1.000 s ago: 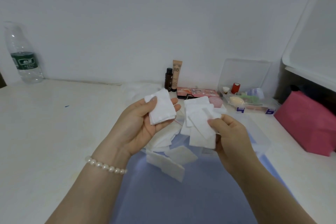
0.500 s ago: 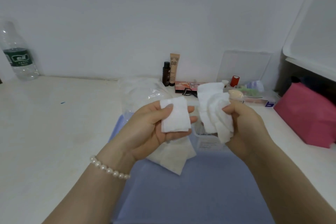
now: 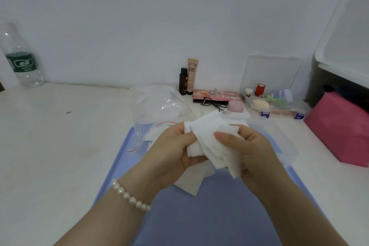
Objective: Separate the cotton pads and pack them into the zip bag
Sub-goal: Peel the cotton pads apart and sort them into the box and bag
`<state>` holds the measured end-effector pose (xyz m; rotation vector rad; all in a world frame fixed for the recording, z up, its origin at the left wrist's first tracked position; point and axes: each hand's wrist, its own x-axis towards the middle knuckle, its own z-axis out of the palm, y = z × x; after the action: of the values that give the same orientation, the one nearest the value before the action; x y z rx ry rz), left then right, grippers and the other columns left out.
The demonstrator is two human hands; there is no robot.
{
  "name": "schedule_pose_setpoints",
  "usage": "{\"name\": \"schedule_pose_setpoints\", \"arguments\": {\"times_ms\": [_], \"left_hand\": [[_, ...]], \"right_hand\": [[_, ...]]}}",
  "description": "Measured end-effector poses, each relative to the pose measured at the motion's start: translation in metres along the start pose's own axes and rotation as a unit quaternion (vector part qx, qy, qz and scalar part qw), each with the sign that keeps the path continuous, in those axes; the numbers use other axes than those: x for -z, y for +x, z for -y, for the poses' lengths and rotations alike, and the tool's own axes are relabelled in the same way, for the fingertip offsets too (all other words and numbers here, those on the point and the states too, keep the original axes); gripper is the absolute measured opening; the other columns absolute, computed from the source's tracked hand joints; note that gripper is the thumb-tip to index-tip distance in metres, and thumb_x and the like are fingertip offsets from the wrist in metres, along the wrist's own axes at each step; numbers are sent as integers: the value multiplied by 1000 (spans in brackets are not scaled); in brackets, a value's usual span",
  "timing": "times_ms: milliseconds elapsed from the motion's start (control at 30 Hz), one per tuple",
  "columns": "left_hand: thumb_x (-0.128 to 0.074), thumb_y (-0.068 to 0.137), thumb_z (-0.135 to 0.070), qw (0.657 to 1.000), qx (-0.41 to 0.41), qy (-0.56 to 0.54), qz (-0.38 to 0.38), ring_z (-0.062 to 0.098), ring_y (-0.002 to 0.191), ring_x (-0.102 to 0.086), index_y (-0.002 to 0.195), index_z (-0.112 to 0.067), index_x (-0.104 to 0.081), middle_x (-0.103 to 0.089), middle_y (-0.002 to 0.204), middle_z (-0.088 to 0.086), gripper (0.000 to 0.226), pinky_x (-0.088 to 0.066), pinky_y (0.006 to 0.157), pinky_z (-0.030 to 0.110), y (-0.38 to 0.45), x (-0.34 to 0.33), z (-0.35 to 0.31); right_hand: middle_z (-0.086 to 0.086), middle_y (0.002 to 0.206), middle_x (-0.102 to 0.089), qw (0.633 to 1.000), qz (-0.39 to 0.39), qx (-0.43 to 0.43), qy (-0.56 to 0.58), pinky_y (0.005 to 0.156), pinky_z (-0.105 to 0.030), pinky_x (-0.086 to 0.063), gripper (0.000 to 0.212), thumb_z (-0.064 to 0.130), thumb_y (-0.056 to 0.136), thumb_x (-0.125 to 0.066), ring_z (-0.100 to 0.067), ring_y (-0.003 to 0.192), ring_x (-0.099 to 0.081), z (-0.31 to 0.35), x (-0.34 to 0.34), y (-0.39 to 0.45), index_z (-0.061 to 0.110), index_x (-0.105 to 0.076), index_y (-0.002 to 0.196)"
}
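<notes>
Both hands met above the blue tray (image 3: pixel 209 215) — left hand (image 3: pixel 169 156) and right hand (image 3: pixel 251 152) each curled round the bunched cotton pads (image 3: pixel 211 140), zip bag (image 3: pixel 157 110) just beyond the tray.

cotton pads (image 3: pixel 211 142): soft, matt | zip bag (image 3: pixel 157 106): glossy clear plastic

A bunch of white cotton pads (image 3: pixel 211 142) sits crumpled and overlapping (held up). More pads (image 3: pixel 191 183) lie flat below. The clear, red-striped zip bag (image 3: pixel 157 110) lies behind, left.
</notes>
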<state>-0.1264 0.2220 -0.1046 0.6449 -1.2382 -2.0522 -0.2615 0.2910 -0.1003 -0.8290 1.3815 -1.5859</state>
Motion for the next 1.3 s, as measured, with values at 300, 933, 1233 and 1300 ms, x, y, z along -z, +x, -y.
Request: {"name": "schedule_pose_setpoints", "arguments": {"times_ms": [300,933,1233,1300], "left_hand": [[-44,97,-17,998,42,33,24,20,88,-66,119,-1,-59,-68,106,13,31,-58,75,34,-2,2,0],[-33,101,-29,992,88,49,71,27,110,-62,124,-5,-56,-65,120,13,41,-54,87,38,-2,-4,8],[-59,74,-23,986,59,90,130,16,93,-68,104,-12,-65,-71,100,5,32,-57,80,28,-7,-6,12],[-59,73,-17,986,56,86,128,17,92,-68,105,-11,-64,-71,99,5,33,-57,80,29,-7,-5,14]], "right_hand": [[-8,70,-70,982,152,37,-107,52,-23,-51,7,13,62,-68,-17,62,-67,33,31,-10,13,-74,66],[-21,78,-69,965,89,21,-244,69,-40,-51,15,10,76,-70,-27,68,-65,29,22,-9,-5,-67,73],[-23,75,-68,963,90,20,-253,60,-33,-49,20,12,76,-70,-22,63,-63,26,22,-8,-8,-65,75],[-20,72,-68,965,90,19,-244,58,-32,-51,19,13,75,-72,-21,62,-63,26,22,-9,-5,-66,73]]}}
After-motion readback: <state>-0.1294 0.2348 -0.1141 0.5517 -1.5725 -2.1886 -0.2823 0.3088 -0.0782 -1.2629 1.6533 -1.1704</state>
